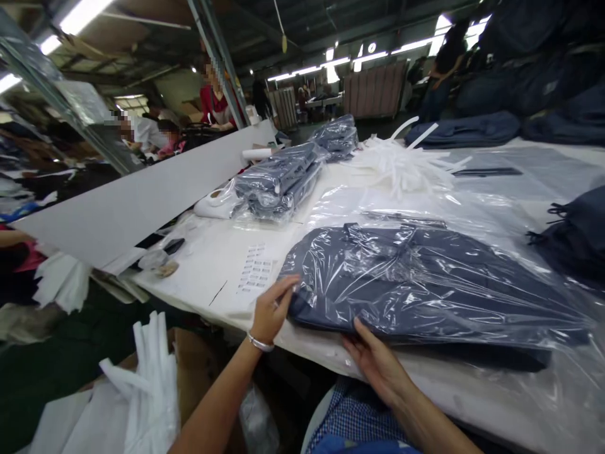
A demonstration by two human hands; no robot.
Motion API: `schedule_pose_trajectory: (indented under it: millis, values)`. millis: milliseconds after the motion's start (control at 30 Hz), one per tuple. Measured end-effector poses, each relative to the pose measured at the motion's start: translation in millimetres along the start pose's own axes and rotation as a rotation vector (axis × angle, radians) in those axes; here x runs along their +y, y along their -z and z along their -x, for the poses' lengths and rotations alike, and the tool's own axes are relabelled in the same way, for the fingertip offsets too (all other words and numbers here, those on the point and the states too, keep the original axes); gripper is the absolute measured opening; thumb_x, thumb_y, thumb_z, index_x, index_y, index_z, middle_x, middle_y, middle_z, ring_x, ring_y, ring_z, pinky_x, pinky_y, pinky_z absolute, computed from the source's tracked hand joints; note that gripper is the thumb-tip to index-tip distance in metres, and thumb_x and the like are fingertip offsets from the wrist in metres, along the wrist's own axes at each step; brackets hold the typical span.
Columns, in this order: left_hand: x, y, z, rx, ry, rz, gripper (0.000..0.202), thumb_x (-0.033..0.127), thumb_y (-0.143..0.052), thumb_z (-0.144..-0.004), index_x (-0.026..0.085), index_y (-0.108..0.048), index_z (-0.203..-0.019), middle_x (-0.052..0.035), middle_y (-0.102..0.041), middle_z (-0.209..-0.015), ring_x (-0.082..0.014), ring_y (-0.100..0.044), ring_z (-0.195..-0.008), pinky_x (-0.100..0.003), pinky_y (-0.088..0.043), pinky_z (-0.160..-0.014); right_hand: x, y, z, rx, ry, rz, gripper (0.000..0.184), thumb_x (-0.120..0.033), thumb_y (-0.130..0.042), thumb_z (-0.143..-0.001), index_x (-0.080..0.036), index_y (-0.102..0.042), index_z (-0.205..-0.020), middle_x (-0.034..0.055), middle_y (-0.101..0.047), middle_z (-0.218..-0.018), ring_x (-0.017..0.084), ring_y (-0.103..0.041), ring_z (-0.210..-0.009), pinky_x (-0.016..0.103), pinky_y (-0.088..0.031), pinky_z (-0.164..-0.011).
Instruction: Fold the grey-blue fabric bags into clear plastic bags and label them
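Plastic-wrapped navy bag (416, 290) lies along near edge of table (203, 258), left hand (271, 315) against its left end, grip unclear, right hand (378, 366) pinching its near side; best use light pressure, film (454, 271) smooth.

Print on labels (256, 270) (tiny) illegible.

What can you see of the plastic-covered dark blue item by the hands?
The dark blue item looks like fabric, long and flattish, with a rounded left end and a strap-like shape at its far side. Shiny, creased clear plastic covers it and extends past its right end. It lies along the near edge of the white table. The left hand touches its left end; the right hand touches its near edge. Whether the plastic is sealed is unclear.
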State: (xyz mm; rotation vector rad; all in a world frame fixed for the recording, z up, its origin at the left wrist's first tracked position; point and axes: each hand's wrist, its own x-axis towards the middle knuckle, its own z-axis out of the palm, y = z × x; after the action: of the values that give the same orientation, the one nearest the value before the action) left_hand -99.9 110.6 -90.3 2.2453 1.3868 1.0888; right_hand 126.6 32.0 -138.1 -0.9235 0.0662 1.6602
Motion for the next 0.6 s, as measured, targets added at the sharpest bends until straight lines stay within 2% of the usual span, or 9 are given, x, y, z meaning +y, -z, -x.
schedule_pose_trajectory:
  millis: [67,133,200,267,300,367,467,533,600]
  values:
    - [-23.5,16.4,-16.7,0.04,0.096,-0.081,0.044,0.013,-0.043,-0.088,0.022,-0.06,-0.128,-0.0055,-0.058,-0.138,-0.0193,-0.05,-0.131,-0.041,-0.037,-0.114,-1.1,3.8,-2.3,0.002,-0.008,-0.019,0.035,-0.017,-0.083,-0.065,-0.027,-0.07,-0.096,-0.0014,-0.072,-0.108,0.021,-0.065,-0.104,0.038,-0.058,-0.092]
    - [-49.2,25.3,-29.6,-0.127,0.214,-0.107,0.06,0.008,-0.044,-0.081,0.019,-0.047,-0.141,-0.0081,-0.047,-0.148,-0.0212,-0.044,-0.136,-0.043,-0.034,-0.115,-2.6,6.5,-3.1,-0.014,-0.024,-0.034,0.03,-0.015,-0.082,-0.066,-0.026,-0.071,-0.091,-0.0024,-0.073,-0.1,0.02,-0.067,-0.099,0.037,-0.057,-0.093]
    - [-71.0,28.2,-37.8,-0.315,0.32,-0.05,0.07,0.009,-0.046,-0.078,0.016,-0.037,-0.147,-0.0117,-0.042,-0.151,-0.0223,-0.047,-0.133,-0.042,-0.04,-0.111,-4.7,7.6,-2.3,-0.032,-0.041,-0.034,0.026,-0.014,-0.081,-0.066,-0.026,-0.071,-0.087,-0.0026,-0.074,-0.096,0.019,-0.068,-0.093,0.037,-0.057,-0.092]
    - [-84.9,28.1,-42.4,-0.415,0.349,0.012,0.069,0.013,-0.049,-0.078,0.016,-0.038,-0.146,-0.0116,-0.047,-0.147,-0.0212,-0.054,-0.128,-0.037,-0.045,-0.106,-7.2,6.9,0.2,-0.055,-0.057,-0.022,0.022,-0.016,-0.081,-0.067,-0.024,-0.071,-0.084,-0.0019,-0.074,-0.094,0.019,-0.069,-0.089,0.037,-0.057,-0.092]
    - [-88.5,27.3,-43.8,-0.424,0.343,0.017,0.067,0.016,-0.052,-0.078,0.017,-0.042,-0.144,-0.0101,-0.052,-0.143,-0.0205,-0.057,-0.124,-0.035,-0.047,-0.103,-8.2,6.0,1.9,-0.075,-0.06,-0.027,0.021,-0.017,-0.081,-0.068,-0.024,-0.072,-0.085,-0.0014,-0.074,-0.095,0.019,-0.069,-0.09,0.039,-0.056,-0.094]
    - [-90.2,24.4,-45.9,-0.383,0.339,-0.014,0.061,0.022,-0.054,-0.079,0.019,-0.05,-0.139,-0.0067,-0.059,-0.137,-0.0198,-0.06,-0.12,-0.033,-0.049,-0.1,-8.9,4.2,5.0,-0.139,-0.05,-0.061,0.023,-0.02,-0.08,-0.07,-0.025,-0.072,-0.091,-0.0005,-0.074,-0.102,0.021,-0.067,-0.099,0.043,-0.053,-0.098]
    - [-83.5,17.2,-49.0,-0.244,0.356,-0.103,0.046,0.032,-0.049,-0.083,0.019,-0.063,-0.126,-0.0061,-0.067,-0.125,-0.0222,-0.062,-0.117,-0.037,-0.048,-0.101,-5.1,4.4,4.6,-0.228,-0.008,-0.116,0.028,-0.024,-0.079,-0.072,-0.027,-0.072,-0.099,0.0003,-0.071,-0.114,0.025,-0.061,-0.114,0.049,-0.048,-0.103]
    - [-76.9,13.8,-49.2,-0.148,0.352,-0.153,0.041,0.035,-0.045,-0.085,0.019,-0.072,-0.111,-0.0068,-0.072,-0.116,-0.0249,-0.063,-0.115,-0.041,-0.047,-0.102,-0.2,7.6,-1.0,-0.234,0.022,-0.132,0.029,-0.024,-0.081,-0.07,-0.027,-0.073,-0.098,0.001,-0.072,-0.113,0.026,-0.06,-0.116,0.049,-0.047,-0.103]
    - [-70.9,15.4,-44.3,-0.054,0.355,-0.182,0.038,0.035,-0.046,-0.082,0.022,-0.075,-0.102,-0.0049,-0.075,-0.106,-0.0253,-0.069,-0.105,-0.039,-0.052,-0.095,4.0,11.9,-9.6,-0.216,0.05,-0.16,0.029,-0.023,-0.083,-0.067,-0.027,-0.074,-0.094,0.0014,-0.074,-0.107,0.026,-0.063,-0.111,0.048,-0.048,-0.101]
